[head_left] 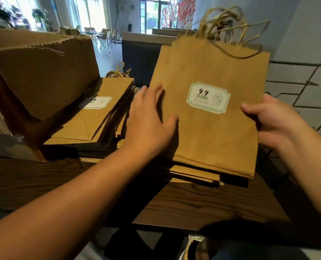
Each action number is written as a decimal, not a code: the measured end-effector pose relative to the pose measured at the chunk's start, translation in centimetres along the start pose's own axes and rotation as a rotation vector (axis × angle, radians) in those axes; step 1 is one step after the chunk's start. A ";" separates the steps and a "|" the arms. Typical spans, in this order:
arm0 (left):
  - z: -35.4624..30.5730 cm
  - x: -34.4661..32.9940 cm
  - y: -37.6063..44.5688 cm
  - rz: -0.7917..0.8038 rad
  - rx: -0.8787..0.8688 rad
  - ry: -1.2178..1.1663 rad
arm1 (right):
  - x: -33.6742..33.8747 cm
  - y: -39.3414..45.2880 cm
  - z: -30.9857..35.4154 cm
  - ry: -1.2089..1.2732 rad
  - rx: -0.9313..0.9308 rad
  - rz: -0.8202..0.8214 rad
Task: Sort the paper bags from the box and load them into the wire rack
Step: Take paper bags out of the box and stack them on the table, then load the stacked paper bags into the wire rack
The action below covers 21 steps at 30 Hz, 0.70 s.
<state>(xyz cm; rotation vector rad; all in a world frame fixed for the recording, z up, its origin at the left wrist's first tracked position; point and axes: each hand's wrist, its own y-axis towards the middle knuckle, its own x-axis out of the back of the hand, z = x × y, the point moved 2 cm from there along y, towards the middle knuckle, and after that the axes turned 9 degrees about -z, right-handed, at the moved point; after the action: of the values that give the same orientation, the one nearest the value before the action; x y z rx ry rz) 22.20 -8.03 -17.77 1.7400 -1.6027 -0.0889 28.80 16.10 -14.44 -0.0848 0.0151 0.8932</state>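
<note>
Right hand (276,124) grip clamped on bag bundle (208,117) edge, tilted up frame-right twd wire rack (294,85); left hand (148,124) flat, fingers apart, steadying face, prob. squaring stack pre-load.

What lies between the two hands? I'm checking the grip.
In the head view, a bundle of brown paper bags spans the gap: left hand on its left edge, right hand gripping its right edge.

A shop or café is suggested: price-stickered paper bags (210,109) are stacked on a dark wood counter (202,203) beside a cardboard box (39,76), and folding chairs (107,39) are seen near bright windows (92,12).
</note>
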 end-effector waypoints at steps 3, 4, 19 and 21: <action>-0.5 0.3 1.1 0.090 0.252 -0.314 | 0.2 -0.4 1.7 0.079 0.156 -0.032; -0.6 0.2 1.3 0.122 0.314 -0.403 | 0.2 -0.5 2.2 0.090 0.219 -0.041; 1.4 -0.1 -1.7 0.043 0.204 -0.312 | -1.2 -1.2 -2.6 -0.140 0.398 0.041; 1.0 -0.3 -1.4 0.029 0.203 -0.324 | -1.1 -0.9 -1.9 -0.156 0.391 0.053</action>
<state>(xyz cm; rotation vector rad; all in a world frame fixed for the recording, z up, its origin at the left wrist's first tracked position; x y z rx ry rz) 22.79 -8.35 -19.40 1.9323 -1.9257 -0.2093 28.89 14.55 -16.17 0.3508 0.0468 0.9331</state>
